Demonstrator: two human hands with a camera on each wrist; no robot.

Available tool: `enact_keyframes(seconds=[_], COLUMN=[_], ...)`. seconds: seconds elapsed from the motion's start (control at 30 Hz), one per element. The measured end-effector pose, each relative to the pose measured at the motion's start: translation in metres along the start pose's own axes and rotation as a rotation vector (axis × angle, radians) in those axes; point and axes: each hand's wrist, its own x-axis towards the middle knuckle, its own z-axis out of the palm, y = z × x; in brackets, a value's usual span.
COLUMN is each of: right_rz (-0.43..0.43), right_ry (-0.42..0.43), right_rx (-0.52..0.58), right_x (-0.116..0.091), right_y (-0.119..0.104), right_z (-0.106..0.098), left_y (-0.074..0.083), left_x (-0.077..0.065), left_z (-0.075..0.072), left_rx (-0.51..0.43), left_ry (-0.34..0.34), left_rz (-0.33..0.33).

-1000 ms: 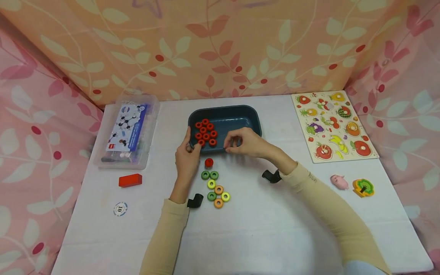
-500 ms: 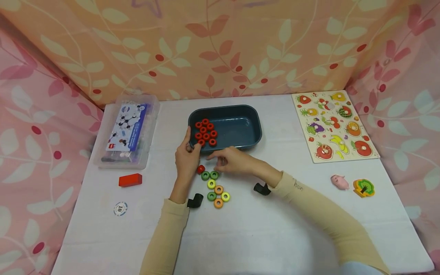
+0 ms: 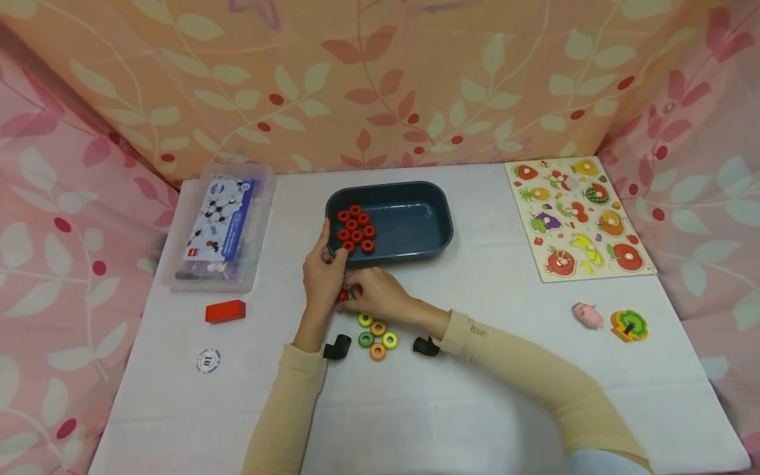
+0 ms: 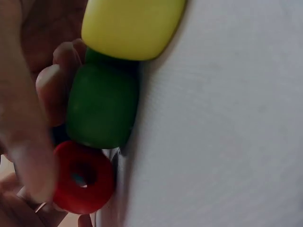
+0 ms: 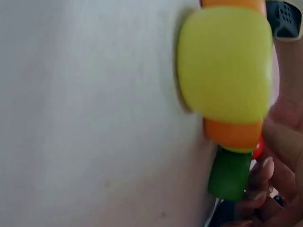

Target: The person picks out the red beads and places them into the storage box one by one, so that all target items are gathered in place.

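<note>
My left hand [image 3: 323, 280] grips the near left corner of a dark blue tray [image 3: 415, 231], thumb over the rim. Several red ring beads [image 3: 356, 235] lie in the tray's left part. In front of the tray my right hand [image 3: 382, 293] pinches one red bead [image 3: 342, 295] beside the left wrist. This red bead [image 4: 85, 177] stands with its hole facing the left wrist camera, a finger against it. Close by is a green bead [image 4: 104, 106]. Yellow [image 3: 389, 340], orange [image 3: 377, 351] and green beads [image 3: 365, 339] lie nearer me; the right hand hides others.
A clear plastic case [image 3: 216, 227] and a red block [image 3: 225, 311] lie left, with a poker chip [image 3: 208, 361]. At the right are a fruit puzzle board [image 3: 582, 221], a pink pig figure [image 3: 587, 315] and a tree toy [image 3: 629, 326].
My right hand has moved from the tray's near rim toward me and left, to the red bead. That bead shifted left from its earlier spot. The left hand has stayed on the tray.
</note>
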Motion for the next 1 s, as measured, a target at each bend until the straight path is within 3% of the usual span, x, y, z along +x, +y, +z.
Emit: enact_keyframes(seconds=[0.43,0.7,0.87,1.0], right_rz=[0.065,0.043,-0.016,-0.041], right_ry=[0.007,0.01,-0.044,-0.043], right_rx=[0.017,0.026,0.127,0.194], right_x=[-0.003,-0.01,-0.015,-0.018], right_y=[0.008,0.012,0.014,0.013], right_z=[-0.005,-0.018,-0.04,-0.064], left_y=[-0.001,-0.009,-0.01,0.0], left_x=[0.002,0.007,0.01,0.01], left_z=[-0.001,-0.019,-0.028,-0.037], left_rx=[0.008,-0.093,-0.086,-0.128], left_ry=[-0.004,-0.202,-0.309,-0.379], left_rz=[-0.001,0.055,0.045,0.028])
